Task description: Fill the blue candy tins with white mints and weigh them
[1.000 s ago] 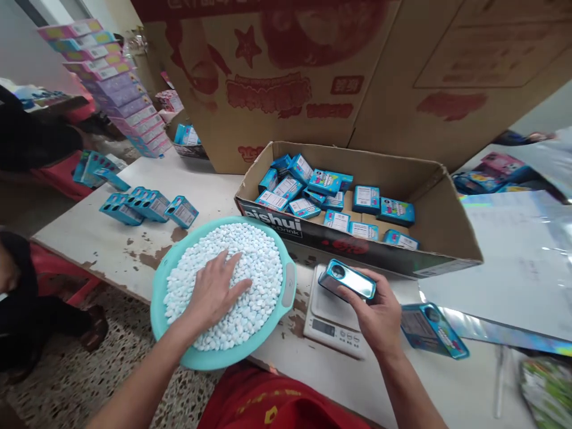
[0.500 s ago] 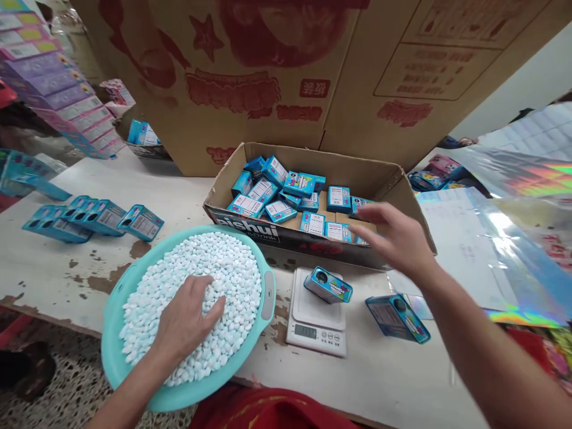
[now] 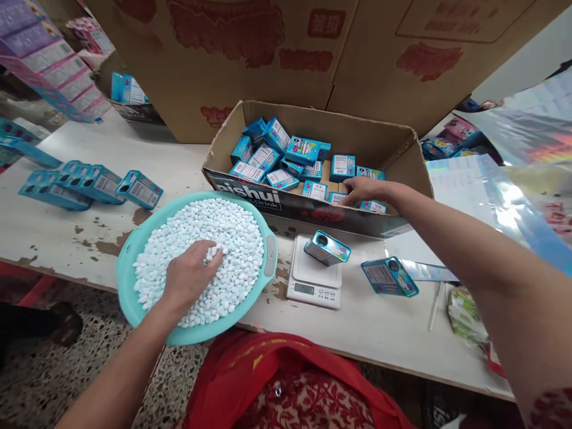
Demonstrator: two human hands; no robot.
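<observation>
My left hand (image 3: 190, 275) rests in a teal basin (image 3: 134, 250) heaped with small white candies (image 3: 223, 232), its fingers curled into the pile. My right hand (image 3: 364, 189) reaches into the low cardboard box (image 3: 308, 211), fingers closing on one of the small blue boxes (image 3: 338, 197) near the front wall. A blue tin (image 3: 327, 248) with a round hole in its end lies on a small white scale (image 3: 315, 282). A second blue tin (image 3: 389, 276) lies flat on the table to the right of the scale.
Several blue boxes (image 3: 93, 183) stand in a row on the worn white table (image 3: 67, 226) at left. Big printed cartons (image 3: 277, 53) wall off the back. Pink and purple boxes (image 3: 53, 65) are stacked far left. Shiny film sheets (image 3: 491, 196) lie at right.
My right hand let go of the blue tin on the scale and reached forward into the cardboard box. My left hand's fingers curled into the candies.
</observation>
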